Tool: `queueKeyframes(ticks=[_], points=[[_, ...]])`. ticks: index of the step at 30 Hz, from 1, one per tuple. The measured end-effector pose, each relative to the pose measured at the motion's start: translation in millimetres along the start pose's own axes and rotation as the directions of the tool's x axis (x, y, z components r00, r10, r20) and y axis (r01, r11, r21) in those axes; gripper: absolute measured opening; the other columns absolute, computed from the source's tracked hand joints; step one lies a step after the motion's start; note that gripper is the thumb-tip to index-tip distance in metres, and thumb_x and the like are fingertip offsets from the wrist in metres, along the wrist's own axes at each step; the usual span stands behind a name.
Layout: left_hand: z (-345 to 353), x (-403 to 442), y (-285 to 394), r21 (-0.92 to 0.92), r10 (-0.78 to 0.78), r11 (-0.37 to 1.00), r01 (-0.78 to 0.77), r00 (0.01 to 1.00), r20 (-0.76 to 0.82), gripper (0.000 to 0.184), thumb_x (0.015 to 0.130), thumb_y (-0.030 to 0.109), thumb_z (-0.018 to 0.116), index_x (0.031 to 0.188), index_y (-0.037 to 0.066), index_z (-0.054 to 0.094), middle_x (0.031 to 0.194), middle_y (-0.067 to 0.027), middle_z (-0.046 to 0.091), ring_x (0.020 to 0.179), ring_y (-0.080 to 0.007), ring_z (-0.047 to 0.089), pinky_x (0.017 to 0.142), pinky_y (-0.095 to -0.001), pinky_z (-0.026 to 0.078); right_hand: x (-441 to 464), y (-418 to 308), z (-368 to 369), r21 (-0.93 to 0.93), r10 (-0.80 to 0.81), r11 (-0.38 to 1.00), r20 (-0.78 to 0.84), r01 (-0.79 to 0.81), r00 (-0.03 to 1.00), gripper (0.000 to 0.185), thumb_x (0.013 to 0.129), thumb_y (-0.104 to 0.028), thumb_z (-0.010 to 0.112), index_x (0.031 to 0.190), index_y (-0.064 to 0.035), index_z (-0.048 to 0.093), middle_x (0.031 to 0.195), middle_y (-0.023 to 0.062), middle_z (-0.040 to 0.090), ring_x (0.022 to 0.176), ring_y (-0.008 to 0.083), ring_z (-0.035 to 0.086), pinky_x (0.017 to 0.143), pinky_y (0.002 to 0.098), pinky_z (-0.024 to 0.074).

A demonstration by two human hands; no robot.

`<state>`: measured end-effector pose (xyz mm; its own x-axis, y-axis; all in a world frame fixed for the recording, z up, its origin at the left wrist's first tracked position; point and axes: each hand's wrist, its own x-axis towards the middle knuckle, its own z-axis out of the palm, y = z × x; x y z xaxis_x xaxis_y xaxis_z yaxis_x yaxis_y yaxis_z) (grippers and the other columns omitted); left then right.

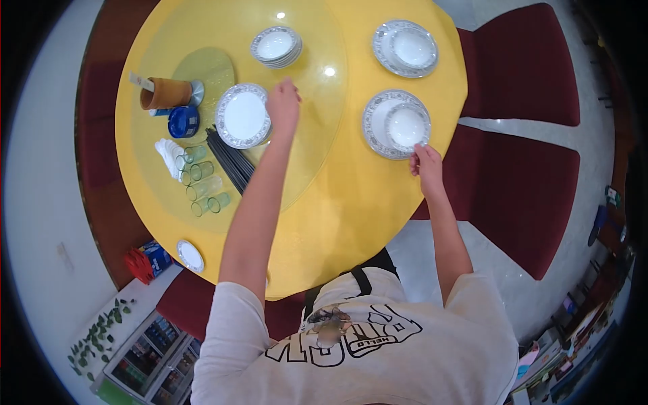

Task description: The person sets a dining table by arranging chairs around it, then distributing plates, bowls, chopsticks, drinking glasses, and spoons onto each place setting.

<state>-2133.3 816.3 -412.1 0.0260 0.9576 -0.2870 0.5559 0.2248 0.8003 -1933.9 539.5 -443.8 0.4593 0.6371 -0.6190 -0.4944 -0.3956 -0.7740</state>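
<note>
I apparently position the bowl [408,125] near the right edge of the surface [344,216]: right hand [428,165] pinching, left hand [283,109] indeterminate; next requires level release.

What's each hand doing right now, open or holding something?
Left hand: near the middle plate; can't tell open or closed.
Right hand: by a bowl; grip unclear.

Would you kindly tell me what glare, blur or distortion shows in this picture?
Head view: strong wide-angle curving, corners fading to black; head view: two bright glare spots on the turntable; head view: the left hand looks slightly soft, perhaps motion-blurred, while the nearby plate's patterned rim is clearer.
</note>
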Motion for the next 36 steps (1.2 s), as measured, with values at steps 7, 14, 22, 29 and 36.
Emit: queueKeyframes(ticks=[7, 14, 22, 29, 36], points=[[-36, 67, 32, -0.164, -0.178, 0.971, 0.176, 0.984, 0.005, 0.042, 0.089, 0.038, 0.054, 0.069, 0.001, 0.058, 0.057, -0.0074, 0.055, 0.048, -0.0163, 0.051, 0.044, -0.0313, 0.038, -2, 8, -6, 0.004, 0.068, 0.998, -0.079, -0.068, 0.995, 0.026, 0.095, -0.023, 0.051, 0.074, -0.0083, 0.051, 0.058, -0.001, 0.05, 0.047, 0.0058, 0.043, 0.041, 0.0205, 0.0305], [-31, 85, 31, -0.048, -0.212, 0.975, 0.219, 0.97, 0.118, 0.03, 0.087, 0.029, 0.057, 0.069, 0.005, 0.054, 0.055, -0.0019, 0.05, 0.043, -0.0092, 0.041, 0.037, -0.0246, 0.029, 2, 11, -6, -0.032, 0.077, 0.996, -0.08, -0.079, 0.994, 0.028, 0.095, -0.026, 0.054, 0.073, -0.0077, 0.052, 0.058, -0.001, 0.051, 0.045, 0.0056, 0.043, 0.039, 0.0206, 0.0298], [-29, 90, 28, -0.121, -0.203, 0.97, 0.209, 0.977, 0.059, 0.022, 0.083, 0.019, 0.054, 0.067, 0.003, 0.054, 0.055, -0.0041, 0.05, 0.042, -0.0102, 0.041, 0.037, -0.0257, 0.028, -8, -7, -19, -0.37, 0.024, 0.926, -0.131, -0.071, 0.991, 0.048, 0.096, -0.034, 0.052, 0.057, -0.0064, 0.049, 0.044, -0.0026, 0.037, 0.041, 0.0053, 0.037, 0.039, 0.0234, 0.0262], [-38, 93, 32, -0.034, -0.015, 0.999, 0.015, 1.0, -0.019, 0.028, 0.079, 0.019, 0.051, 0.057, 0.002, 0.055, 0.052, -0.0063, 0.052, 0.043, -0.014, 0.044, 0.039, -0.029, 0.032, -9, -69, 21, -0.345, -0.215, 0.919, -0.033, 0.191, 0.976, 0.04, 0.096, -0.025, 0.05, 0.062, -0.004, 0.05, 0.051, -0.003, 0.041, 0.044, 0.0044, 0.036, 0.042, 0.0224, 0.0265], [-83, -4, 15, -0.192, 0.162, 0.964, -0.186, 0.978, -0.132, 0.034, 0.082, 0.019, 0.049, 0.054, 0.001, 0.053, 0.049, -0.0087, 0.051, 0.044, -0.0184, 0.047, 0.048, -0.0337, 0.038, 72, -100, 145, -0.352, -0.19, 0.901, 0.199, 0.251, 0.961, 0.027, 0.087, -0.02, 0.054, 0.068, -0.0022, 0.055, 0.054, 0.0029, 0.05, 0.047, 0.0095, 0.046, 0.043, 0.0252, 0.0341]])
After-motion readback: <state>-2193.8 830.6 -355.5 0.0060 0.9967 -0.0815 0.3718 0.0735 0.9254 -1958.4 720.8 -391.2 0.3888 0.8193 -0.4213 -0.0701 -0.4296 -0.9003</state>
